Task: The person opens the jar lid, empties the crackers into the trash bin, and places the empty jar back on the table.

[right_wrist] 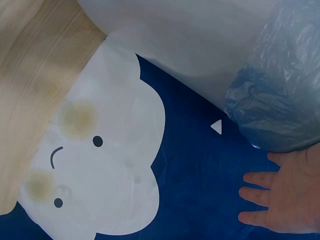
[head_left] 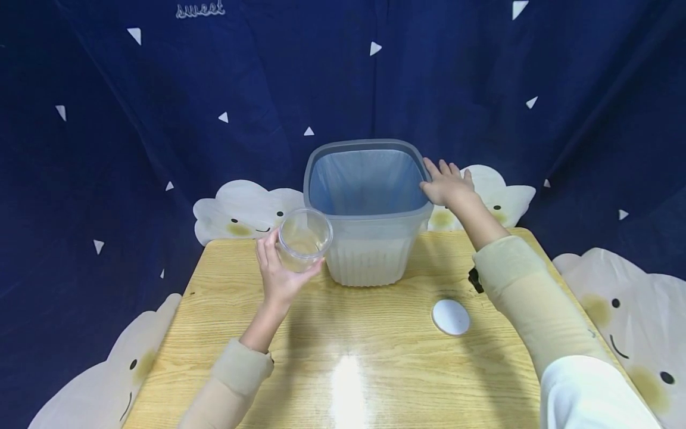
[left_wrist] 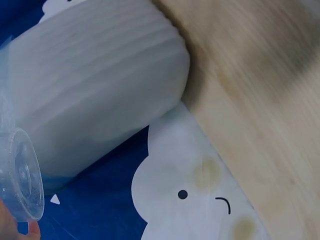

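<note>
Dark blue cloth [head_left: 107, 179] with white triangles and smiling cloud shapes hangs behind and around our pale wooden table [head_left: 375, 369], which shows a bright glare near its front edge.

Starting at the left, our left hand [head_left: 278, 277] has its fingers and thumb curled round a clear plastic cup [head_left: 303, 238], holding it tilted just above the table and right beside the bin's left side; in the left wrist view the cup's rim [left_wrist: 22, 182] sits at the frame's lower left, with a fingertip under it. Whether anything is inside the cup we cannot tell (it looks empty, but clear plastic hides little and shows little).

In the middle stands a translucent white bin [head_left: 367, 250] with a grey rim and a bluish bag liner [head_left: 364, 179], upright at the table's far edge.

To the right, our right hand [head_left: 447, 183] lies flat against the bin's right rim, fingers straight and spread. Nearer us, a small white disc [head_left: 451, 316] rests apart on the table.

We judge the risk to be the bin: it stands close to the far edge, so a push from either hand could slide or tip it off. The thin cup could also slip or buckle if squeezed.
</note>
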A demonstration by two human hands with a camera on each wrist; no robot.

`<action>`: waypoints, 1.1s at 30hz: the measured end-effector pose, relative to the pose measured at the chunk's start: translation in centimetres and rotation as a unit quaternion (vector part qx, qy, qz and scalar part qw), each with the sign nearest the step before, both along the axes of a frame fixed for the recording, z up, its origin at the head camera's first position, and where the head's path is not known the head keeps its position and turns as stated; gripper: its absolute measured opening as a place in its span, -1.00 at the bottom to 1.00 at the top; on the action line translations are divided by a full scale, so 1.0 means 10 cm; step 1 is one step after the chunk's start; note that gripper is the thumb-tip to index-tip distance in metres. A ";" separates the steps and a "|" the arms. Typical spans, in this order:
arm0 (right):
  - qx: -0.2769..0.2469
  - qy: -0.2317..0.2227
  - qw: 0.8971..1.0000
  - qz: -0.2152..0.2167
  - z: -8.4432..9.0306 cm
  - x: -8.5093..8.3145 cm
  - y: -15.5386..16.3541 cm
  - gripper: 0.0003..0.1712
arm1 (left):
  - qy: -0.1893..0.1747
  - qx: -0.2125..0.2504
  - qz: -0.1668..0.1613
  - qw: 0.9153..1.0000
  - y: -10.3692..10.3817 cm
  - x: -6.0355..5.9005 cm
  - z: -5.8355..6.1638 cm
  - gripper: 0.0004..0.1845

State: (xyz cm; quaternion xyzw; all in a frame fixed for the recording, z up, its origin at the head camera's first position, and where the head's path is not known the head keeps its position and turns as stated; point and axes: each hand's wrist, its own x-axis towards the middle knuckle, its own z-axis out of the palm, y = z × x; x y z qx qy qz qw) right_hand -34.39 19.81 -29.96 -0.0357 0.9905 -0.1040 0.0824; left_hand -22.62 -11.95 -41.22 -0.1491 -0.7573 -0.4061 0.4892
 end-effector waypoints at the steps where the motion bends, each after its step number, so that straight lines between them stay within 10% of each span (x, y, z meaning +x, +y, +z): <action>1: 0.000 0.000 1.000 0.000 0.00 0.00 0.00 -0.27 | -0.003 0.001 -0.001 1.000 0.01 0.01 -0.02 -0.07; 33: -0.004 -0.002 1.000 0.000 0.00 0.00 0.00 -0.27 | -0.095 0.021 -0.060 0.993 0.21 0.24 -0.54 -0.04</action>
